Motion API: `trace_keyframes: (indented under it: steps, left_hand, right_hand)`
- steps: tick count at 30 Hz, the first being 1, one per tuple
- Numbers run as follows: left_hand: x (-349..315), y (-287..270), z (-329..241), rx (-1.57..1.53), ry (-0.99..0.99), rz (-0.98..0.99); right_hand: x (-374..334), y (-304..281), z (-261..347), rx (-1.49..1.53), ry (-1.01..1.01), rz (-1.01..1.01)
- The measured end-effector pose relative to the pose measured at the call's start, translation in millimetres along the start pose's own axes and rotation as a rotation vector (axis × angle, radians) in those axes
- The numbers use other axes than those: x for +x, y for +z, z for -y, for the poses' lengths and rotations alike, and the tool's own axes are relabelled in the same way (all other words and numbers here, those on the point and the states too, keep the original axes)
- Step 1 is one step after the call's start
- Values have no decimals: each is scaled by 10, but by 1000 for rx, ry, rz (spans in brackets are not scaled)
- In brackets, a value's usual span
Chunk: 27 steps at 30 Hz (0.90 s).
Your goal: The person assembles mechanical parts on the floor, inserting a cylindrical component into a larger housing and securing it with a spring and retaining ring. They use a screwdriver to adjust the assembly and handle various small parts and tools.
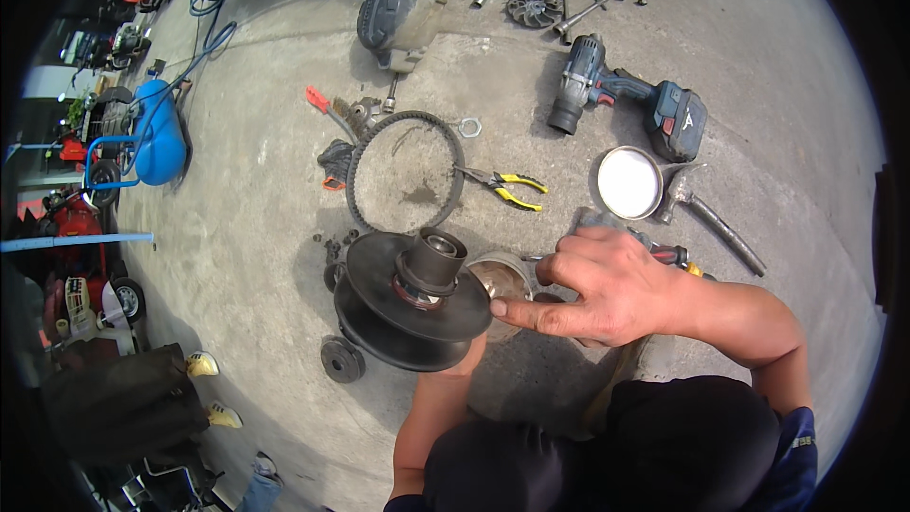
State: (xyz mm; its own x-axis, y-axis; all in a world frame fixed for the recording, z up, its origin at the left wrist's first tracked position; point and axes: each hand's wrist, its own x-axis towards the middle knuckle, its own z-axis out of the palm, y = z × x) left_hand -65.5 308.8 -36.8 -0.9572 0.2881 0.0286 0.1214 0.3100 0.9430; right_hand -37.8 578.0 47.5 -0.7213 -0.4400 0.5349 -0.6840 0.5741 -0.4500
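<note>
A black, two-disc scooter drive pulley (417,322) with a raised metal hub hangs tilted above the concrete. My left hand (464,356) holds it from underneath, with most of the fingers hidden by the discs. The index finger of my right hand (592,289) is stretched out to the pulley's right rim, while the other fingers are loosely bent with nothing visible in them. Behind the pulley, a round metal clutch bell (502,283) is partly covered. A toothed rubber drive belt (353,171) lies just beyond, with yellow-handled pliers (507,187) against its right side.
A cordless impact wrench (616,90), a round tin of white grease (629,183) and a hammer (711,218) lie to the right. Farther off are an engine casing (403,5) and a fan wheel (534,8). A blue air compressor (159,137) and another person's shoes (202,364) are left.
</note>
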Motion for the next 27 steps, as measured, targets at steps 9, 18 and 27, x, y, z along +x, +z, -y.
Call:
trace_keyframes:
  steps: [9,18,27]
  left_hand:
    - [-21,-84,37,1936,521,135]
    - [-22,76,0,1295,732,-428]
    - [-58,26,58,861,439,-135]
  right_hand:
    - [452,81,-27,-338,-268,85]
    - [530,111,26,-332,-264,116]
    - [495,132,-53,-283,-316,48]
